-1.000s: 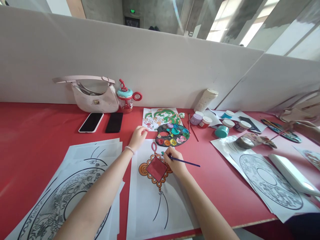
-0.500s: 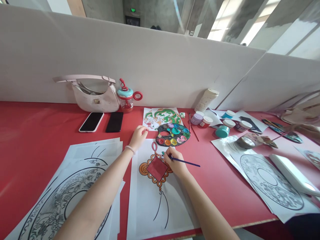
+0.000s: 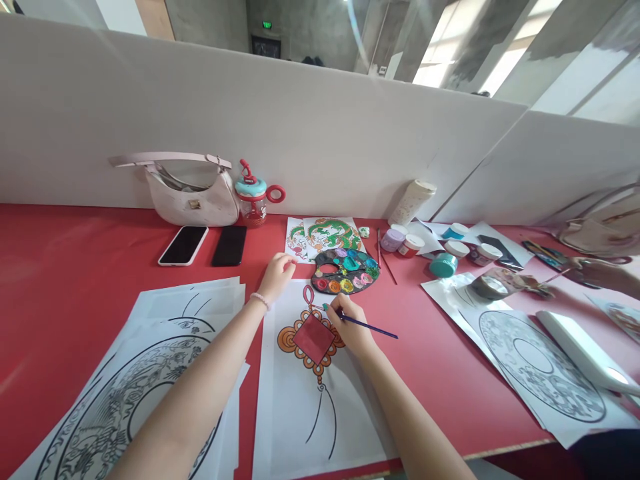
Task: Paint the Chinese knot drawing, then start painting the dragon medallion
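Note:
My right hand [image 3: 353, 323] pinches a thin dark blue paintbrush [image 3: 375, 329], its tip at the top of the knot drawing, just below the pink loop. The drawing [image 3: 315, 340] is on a white sheet [image 3: 290, 427] and has a red diamond centre, orange scrollwork and two unpainted tassel lines. At the sheet's upper left edge rests my left hand [image 3: 278, 277], fingers loosely bent and slightly apart, with nothing seen in them. Just beyond the sheet lies a black paint palette [image 3: 330, 255] with wells of many colours.
Printed line-art sheets [image 3: 170, 373] lie at left, near two phones [image 3: 184, 245], a handbag [image 3: 193, 200] and a straw cup [image 3: 253, 197]. Dragon pictures [image 3: 333, 233] lie behind the palette. Several paint jars [image 3: 443, 265] stand at right, where another person's hand [image 3: 605, 275] holds a brush.
My hands stay almost in place; the brush shifts only very slightly. At the far right, the other person's hand has moved a little to the left.

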{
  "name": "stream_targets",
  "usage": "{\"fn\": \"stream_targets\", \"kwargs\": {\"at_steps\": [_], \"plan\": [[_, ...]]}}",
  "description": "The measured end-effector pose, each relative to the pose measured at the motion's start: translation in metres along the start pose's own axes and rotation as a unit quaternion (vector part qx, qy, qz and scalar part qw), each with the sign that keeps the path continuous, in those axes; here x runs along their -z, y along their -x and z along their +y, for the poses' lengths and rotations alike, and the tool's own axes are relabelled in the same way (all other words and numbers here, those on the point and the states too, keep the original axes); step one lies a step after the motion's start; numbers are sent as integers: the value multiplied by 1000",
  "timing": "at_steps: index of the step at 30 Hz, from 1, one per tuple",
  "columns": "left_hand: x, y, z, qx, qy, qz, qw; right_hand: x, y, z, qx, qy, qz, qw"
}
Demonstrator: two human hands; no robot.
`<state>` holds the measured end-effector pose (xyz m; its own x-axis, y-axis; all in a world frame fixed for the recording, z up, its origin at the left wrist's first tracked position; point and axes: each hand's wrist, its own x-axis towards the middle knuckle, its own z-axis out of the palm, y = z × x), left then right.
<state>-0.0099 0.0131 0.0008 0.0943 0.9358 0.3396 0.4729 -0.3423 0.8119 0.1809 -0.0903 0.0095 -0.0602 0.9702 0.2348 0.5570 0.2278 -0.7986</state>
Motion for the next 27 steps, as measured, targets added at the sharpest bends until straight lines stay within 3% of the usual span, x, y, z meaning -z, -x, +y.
{"fn": "stream_targets", "kwargs": {"at_steps": [27], "plan": [[-1,0,-2,-18,-9,7,1000,0,0,-1,14,-2,-6,1000]]}}
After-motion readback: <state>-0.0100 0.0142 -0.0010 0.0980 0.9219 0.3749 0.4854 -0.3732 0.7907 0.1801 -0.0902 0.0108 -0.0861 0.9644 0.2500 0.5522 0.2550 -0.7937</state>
